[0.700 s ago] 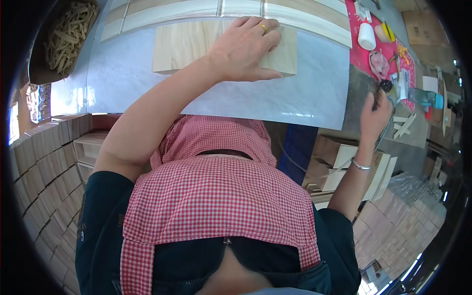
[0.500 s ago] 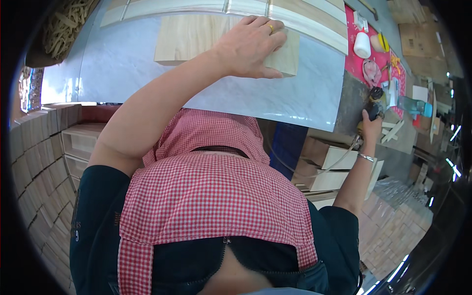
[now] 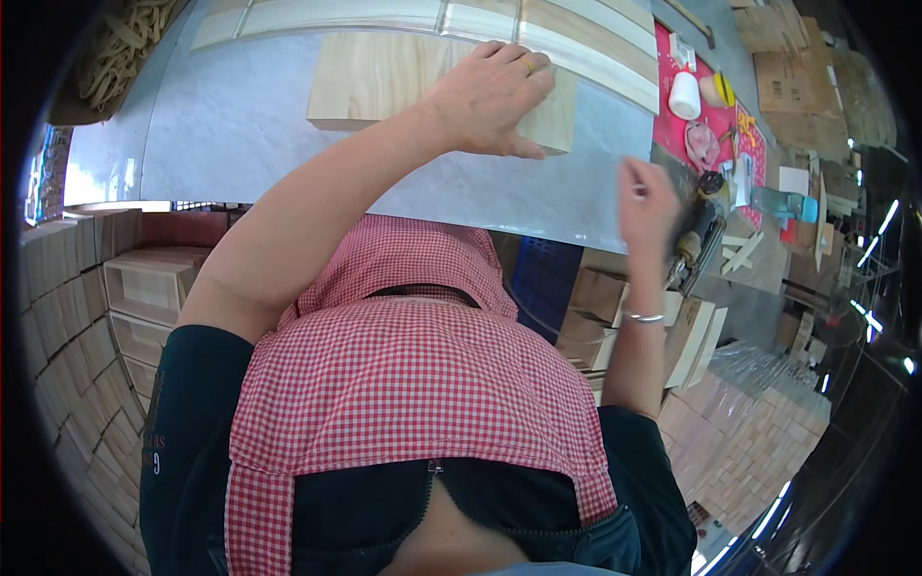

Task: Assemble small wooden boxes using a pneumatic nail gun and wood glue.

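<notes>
At 2 o'clock, just off the worktop's (image 3: 240, 125) right edge, the person's right hand (image 3: 649, 206) is raised with fingers curled in; blur hides whether they hold anything. Farther up, at 12 o'clock, the pale wooden block (image 3: 370, 77) lies flat; it looks stiff, smooth and fairly light, likely hard to break but easy to dent at the corners, and best held across its narrow width. The left hand (image 3: 492, 104) spans its right end, fingers spread, thumb by the near edge; whether they pinch cannot be told. Half a second ago the right hand was at the dark tool (image 3: 709, 213), 2 o'clock; now it is clear.
</notes>
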Available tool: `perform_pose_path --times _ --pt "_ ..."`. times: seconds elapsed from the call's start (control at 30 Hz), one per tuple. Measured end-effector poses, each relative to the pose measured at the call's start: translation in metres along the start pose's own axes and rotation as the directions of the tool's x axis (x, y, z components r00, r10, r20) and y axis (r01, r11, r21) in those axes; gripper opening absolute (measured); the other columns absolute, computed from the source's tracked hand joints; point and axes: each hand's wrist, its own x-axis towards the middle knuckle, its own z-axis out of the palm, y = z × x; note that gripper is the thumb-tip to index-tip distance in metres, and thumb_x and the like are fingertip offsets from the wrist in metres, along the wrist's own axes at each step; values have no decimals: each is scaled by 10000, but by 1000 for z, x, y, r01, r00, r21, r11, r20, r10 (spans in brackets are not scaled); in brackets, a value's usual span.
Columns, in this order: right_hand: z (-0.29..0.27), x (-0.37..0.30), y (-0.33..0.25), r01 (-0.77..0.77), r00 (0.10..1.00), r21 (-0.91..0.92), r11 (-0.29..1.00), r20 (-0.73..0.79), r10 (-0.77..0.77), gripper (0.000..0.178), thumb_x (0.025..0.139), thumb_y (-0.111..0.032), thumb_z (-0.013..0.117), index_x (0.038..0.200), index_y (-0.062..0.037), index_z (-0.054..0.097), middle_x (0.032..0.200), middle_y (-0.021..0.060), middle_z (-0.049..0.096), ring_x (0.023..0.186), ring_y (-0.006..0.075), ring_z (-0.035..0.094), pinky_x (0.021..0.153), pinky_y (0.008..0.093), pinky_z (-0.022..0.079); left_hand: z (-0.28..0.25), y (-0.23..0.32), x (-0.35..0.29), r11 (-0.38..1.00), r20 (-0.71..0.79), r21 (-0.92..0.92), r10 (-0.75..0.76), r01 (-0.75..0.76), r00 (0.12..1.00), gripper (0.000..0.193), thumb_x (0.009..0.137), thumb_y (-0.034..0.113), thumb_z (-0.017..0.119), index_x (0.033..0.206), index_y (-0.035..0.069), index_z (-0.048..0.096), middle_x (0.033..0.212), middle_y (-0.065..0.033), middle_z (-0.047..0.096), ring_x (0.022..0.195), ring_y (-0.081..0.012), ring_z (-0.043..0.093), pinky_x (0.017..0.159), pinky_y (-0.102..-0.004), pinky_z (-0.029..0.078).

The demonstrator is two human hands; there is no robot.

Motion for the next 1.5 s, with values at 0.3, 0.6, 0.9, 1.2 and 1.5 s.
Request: perform_pose_path --times 0.3,0.6,0.9,1.2,1.5 --pt "31 -1 -57 66 994 77 995 87 -73 87 803 24 707 889 13 714 776 58 652 620 149 531 591 277 442 0 1 2 999 46 -17 -33 34 998 689 723 596 785 1121 56 629 1281 -98 606 1134 -284 564 1065 -427 386" --pt "32 3 -52 2 987 179 984 158 -31 34 818 36 691 850 23 688 743 51 634 594 153 513 571 274 429 3 1 1 1000 13 6 -8 7 1000 686 740 607 769 1131 60 632 1311 -92 600 1185 -273 556 1093 -425 370" --pt "36 -2 -45 163 982 148 975 71 -175 57 804 39 677 845 2 664 774 65 635 616 189 524 588 311 430 2 3 3 1000 49 9 -9 9 999 649 769 596 753 1139 75 635 1335 -95 591 1212 -270 547 1109 -423 355" --pt "-74 -12 183 -290 952 -646 706 -273 140 503 883 -294 724 1231 44 593 1068 238 665 1009 370 631 895 456 511 -2 4 2 999 49 29 -22 21 999 598 795 577 743 1128 92 638 1336 -93 592 1220 -262 540 1112 -416 346" --pt "-110 3 253 -706 655 -458 541 -129 745 408 821 -259 756 1067 43 635 877 227 671 752 303 659 694 408 534 0 5 2 999 26 26 -39 38 999 582 787 566 755 1121 103 643 1290 -85 611 1192 -256 547 1102 -406 348"
